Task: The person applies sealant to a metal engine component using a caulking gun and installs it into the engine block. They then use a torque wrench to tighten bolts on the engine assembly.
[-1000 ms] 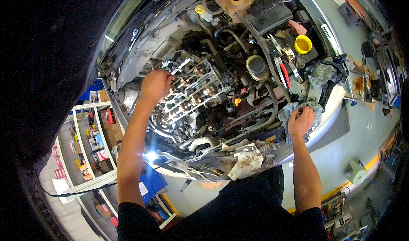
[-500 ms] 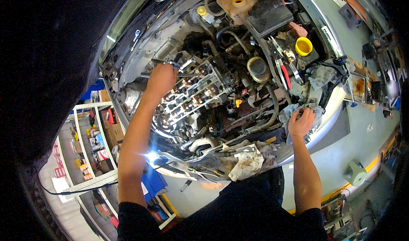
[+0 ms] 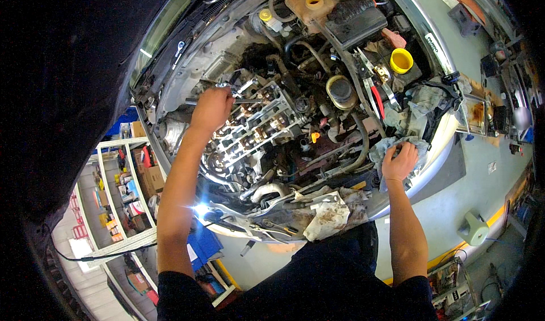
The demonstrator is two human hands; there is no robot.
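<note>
My left hand (image 3: 212, 110) is closed round a metal bar (image 3: 248, 101) that lies across the engine's cylinder head (image 3: 255, 129). The bar sticks out on both sides of the fist, and bright metal shows just beyond the knuckles. What the bar joins to under the hand is hidden. At the car's front right edge, my right hand (image 3: 399, 161) is bent over a crumpled striped grey rag (image 3: 421, 148), its fingers curled into the cloth. The exposed cylinder head shows rows of shiny and brownish metal parts.
Red-handled pliers (image 3: 377, 101) and a yellow cup (image 3: 401, 61) lie at the right of the engine bay. A ratchet (image 3: 180, 49) rests at the far left. A lit lamp (image 3: 201, 210), more pliers (image 3: 271, 230) and a stained cloth (image 3: 326, 217) line the front edge.
The whole view has shifted very slightly. Both hands keep nearly the same places and grips, and the bar still lies over the cylinder head.
</note>
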